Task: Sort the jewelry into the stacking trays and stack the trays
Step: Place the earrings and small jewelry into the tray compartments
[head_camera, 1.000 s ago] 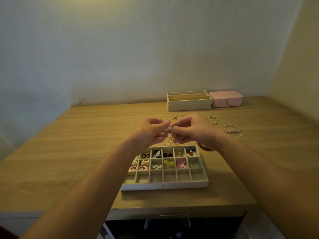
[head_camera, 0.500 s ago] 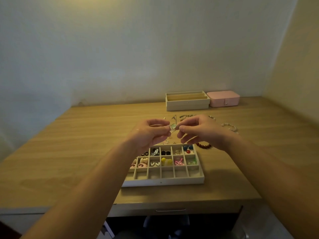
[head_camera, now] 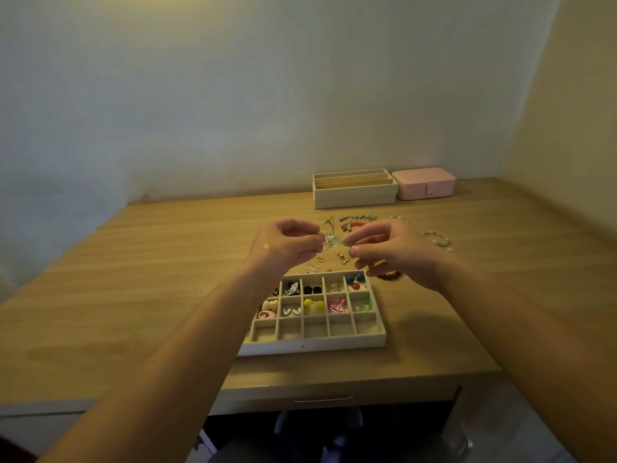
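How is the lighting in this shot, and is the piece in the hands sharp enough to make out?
Head view: dim, warm yellowish light, no glare, a soft shadow on the desk right of the tray; the wide angle bows the desk edges; the piece pinched between left hand and right hand is tiny and soft, greenish-silver, type unclear.

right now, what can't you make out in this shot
Head view only:
- Pale green piece: tiny, pinched by left hand and right hand; fingertips cover its ends, type unclear.
- Compartment tray: left forearm covers part of its left column.
- Dark red bracelet: mostly behind the right hand.
- Pink jewelry box: closed, contents hidden.
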`<state>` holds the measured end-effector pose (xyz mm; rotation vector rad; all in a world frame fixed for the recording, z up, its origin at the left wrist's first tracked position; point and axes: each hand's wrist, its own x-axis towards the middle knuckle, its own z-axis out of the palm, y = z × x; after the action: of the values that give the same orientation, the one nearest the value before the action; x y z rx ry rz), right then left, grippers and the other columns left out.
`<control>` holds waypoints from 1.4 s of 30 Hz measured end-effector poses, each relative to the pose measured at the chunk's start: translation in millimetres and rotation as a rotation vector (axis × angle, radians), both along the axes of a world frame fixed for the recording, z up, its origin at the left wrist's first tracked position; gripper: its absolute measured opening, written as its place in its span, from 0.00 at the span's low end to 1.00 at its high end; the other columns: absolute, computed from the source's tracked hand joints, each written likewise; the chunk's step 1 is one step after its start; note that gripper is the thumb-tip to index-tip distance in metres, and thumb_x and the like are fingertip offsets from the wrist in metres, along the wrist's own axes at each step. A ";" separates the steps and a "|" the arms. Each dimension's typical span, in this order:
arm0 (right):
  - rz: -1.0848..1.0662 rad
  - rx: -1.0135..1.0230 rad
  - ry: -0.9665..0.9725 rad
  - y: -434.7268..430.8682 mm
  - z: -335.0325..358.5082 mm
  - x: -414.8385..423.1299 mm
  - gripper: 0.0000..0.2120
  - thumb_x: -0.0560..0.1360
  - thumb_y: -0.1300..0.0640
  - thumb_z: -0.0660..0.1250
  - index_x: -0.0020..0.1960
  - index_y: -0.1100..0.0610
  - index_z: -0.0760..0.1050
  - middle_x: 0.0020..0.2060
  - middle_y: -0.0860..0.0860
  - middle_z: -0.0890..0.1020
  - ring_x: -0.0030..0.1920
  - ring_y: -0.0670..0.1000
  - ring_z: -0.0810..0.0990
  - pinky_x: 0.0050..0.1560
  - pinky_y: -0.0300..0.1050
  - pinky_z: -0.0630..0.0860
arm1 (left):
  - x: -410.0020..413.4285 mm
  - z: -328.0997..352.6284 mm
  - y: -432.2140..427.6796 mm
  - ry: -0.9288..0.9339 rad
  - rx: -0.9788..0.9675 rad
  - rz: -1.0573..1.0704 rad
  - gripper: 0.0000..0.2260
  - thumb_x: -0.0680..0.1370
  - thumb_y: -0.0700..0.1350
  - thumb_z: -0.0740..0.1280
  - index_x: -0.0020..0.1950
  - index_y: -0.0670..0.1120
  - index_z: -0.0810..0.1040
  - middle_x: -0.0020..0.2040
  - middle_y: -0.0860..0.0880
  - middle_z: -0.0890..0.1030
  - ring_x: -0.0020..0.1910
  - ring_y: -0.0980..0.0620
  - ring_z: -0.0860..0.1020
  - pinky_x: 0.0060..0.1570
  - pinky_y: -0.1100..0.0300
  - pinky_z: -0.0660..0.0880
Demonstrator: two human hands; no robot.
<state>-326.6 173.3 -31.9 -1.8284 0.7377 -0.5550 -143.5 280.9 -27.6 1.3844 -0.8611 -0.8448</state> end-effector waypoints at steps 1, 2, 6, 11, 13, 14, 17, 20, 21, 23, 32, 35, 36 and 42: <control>-0.008 0.003 -0.017 -0.1 -1.1 -1.6 0.06 0.77 0.60 0.73 0.53 0.53 0.84 0.44 0.51 0.86 0.44 0.51 0.86 0.45 0.46 0.85 | -0.6 -0.3 -0.3 0.002 0.001 0.001 0.09 0.73 0.34 0.75 0.51 0.41 0.82 0.47 0.43 0.87 0.46 0.48 0.85 0.50 0.58 0.81; -0.012 0.010 -0.039 0.0 -1.8 -3.2 0.06 0.77 0.60 0.73 0.52 0.53 0.84 0.44 0.50 0.86 0.43 0.50 0.86 0.44 0.45 0.85 | -0.7 -0.5 -0.2 0.008 0.003 -0.001 0.09 0.73 0.34 0.75 0.51 0.41 0.82 0.47 0.43 0.87 0.47 0.48 0.86 0.50 0.57 0.81; -0.027 0.085 -0.142 -1.2 -4.1 -9.5 0.06 0.77 0.60 0.72 0.53 0.55 0.84 0.41 0.50 0.86 0.40 0.49 0.86 0.40 0.42 0.83 | -2.1 -3.9 0.5 0.007 0.046 -0.037 0.09 0.71 0.34 0.76 0.49 0.42 0.83 0.47 0.43 0.87 0.50 0.45 0.85 0.50 0.56 0.80; -0.030 0.124 -0.105 -3.7 -7.4 -13.6 0.07 0.80 0.61 0.69 0.51 0.55 0.85 0.41 0.50 0.86 0.41 0.50 0.86 0.41 0.42 0.82 | -3.0 -9.7 3.4 0.085 0.082 -0.123 0.09 0.70 0.35 0.76 0.49 0.41 0.83 0.45 0.43 0.86 0.47 0.47 0.85 0.42 0.61 0.81; -0.024 0.097 -0.043 -4.2 -8.5 -15.7 0.06 0.79 0.62 0.69 0.52 0.55 0.85 0.44 0.52 0.86 0.43 0.51 0.87 0.41 0.44 0.83 | -3.2 -11.3 4.4 0.084 0.084 -0.139 0.07 0.73 0.37 0.75 0.50 0.41 0.83 0.45 0.42 0.86 0.46 0.48 0.85 0.39 0.64 0.81; -0.016 0.079 -0.010 -4.9 -9.2 -17.3 0.05 0.79 0.62 0.70 0.52 0.56 0.85 0.44 0.52 0.86 0.44 0.52 0.87 0.42 0.45 0.84 | -3.4 -12.8 4.5 0.067 0.085 -0.137 0.07 0.73 0.36 0.74 0.50 0.41 0.83 0.46 0.42 0.86 0.46 0.48 0.85 0.41 0.63 0.81; 0.040 0.004 0.106 -7.8 -9.5 -21.7 0.04 0.77 0.61 0.73 0.51 0.56 0.84 0.42 0.51 0.87 0.44 0.51 0.87 0.44 0.45 0.85 | -6.1 -17.5 3.3 -0.087 0.103 -0.129 0.08 0.74 0.33 0.74 0.51 0.42 0.83 0.46 0.44 0.87 0.48 0.47 0.86 0.49 0.57 0.83; 0.082 -0.079 0.219 -10.1 -10.4 -24.5 0.04 0.75 0.59 0.75 0.50 0.54 0.85 0.41 0.49 0.87 0.42 0.49 0.86 0.43 0.43 0.84 | -11.5 -21.6 0.3 -0.292 0.150 -0.107 0.10 0.72 0.34 0.76 0.51 0.45 0.84 0.47 0.47 0.87 0.49 0.48 0.85 0.51 0.54 0.83; 0.096 -0.109 0.254 -10.3 -11.0 -25.3 0.03 0.75 0.59 0.75 0.49 0.53 0.85 0.41 0.48 0.86 0.42 0.49 0.86 0.42 0.42 0.84 | -14.1 -22.5 -0.8 -0.355 0.168 -0.097 0.11 0.72 0.35 0.77 0.52 0.46 0.84 0.47 0.49 0.87 0.48 0.50 0.85 0.50 0.55 0.83; 0.129 -0.153 0.311 -10.1 -12.1 -26.2 0.03 0.76 0.58 0.75 0.48 0.53 0.86 0.41 0.48 0.86 0.41 0.48 0.85 0.42 0.42 0.84 | -19.0 -24.7 -3.5 -0.436 0.187 -0.075 0.13 0.71 0.37 0.79 0.53 0.47 0.83 0.47 0.50 0.86 0.47 0.53 0.85 0.49 0.56 0.82; 0.206 -0.257 0.448 -9.1 -16.9 -25.4 0.02 0.76 0.56 0.74 0.49 0.52 0.85 0.44 0.52 0.85 0.45 0.53 0.84 0.46 0.47 0.85 | -28.3 -34.3 -12.8 -0.562 0.199 -0.080 0.10 0.71 0.39 0.79 0.48 0.49 0.83 0.43 0.50 0.86 0.44 0.55 0.85 0.48 0.57 0.82; 0.216 -0.261 0.461 -9.3 -17.3 -24.4 0.03 0.76 0.56 0.74 0.49 0.53 0.85 0.44 0.52 0.85 0.43 0.51 0.84 0.44 0.43 0.84 | -29.5 -35.1 -14.1 -0.617 0.204 -0.090 0.09 0.72 0.39 0.78 0.48 0.50 0.83 0.43 0.52 0.85 0.44 0.57 0.84 0.45 0.62 0.80; 0.218 -0.263 0.466 -9.3 -18.1 -24.2 0.03 0.76 0.56 0.74 0.50 0.53 0.85 0.43 0.52 0.85 0.43 0.50 0.83 0.43 0.42 0.83 | -29.7 -35.9 -14.6 -0.628 0.206 -0.090 0.09 0.72 0.39 0.78 0.47 0.50 0.83 0.43 0.52 0.85 0.43 0.57 0.84 0.44 0.63 0.79; 0.237 -0.271 0.487 -8.9 -22.5 -21.7 0.03 0.77 0.56 0.73 0.49 0.51 0.85 0.44 0.52 0.85 0.43 0.50 0.83 0.44 0.43 0.83 | -30.3 -38.4 -16.0 -0.682 0.197 -0.095 0.09 0.73 0.39 0.77 0.47 0.50 0.83 0.43 0.51 0.86 0.43 0.57 0.84 0.44 0.64 0.79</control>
<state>-348.3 164.4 -54.4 -2.3048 0.7738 -0.0477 -173.8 265.0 -66.0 1.8584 -1.3960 -0.5302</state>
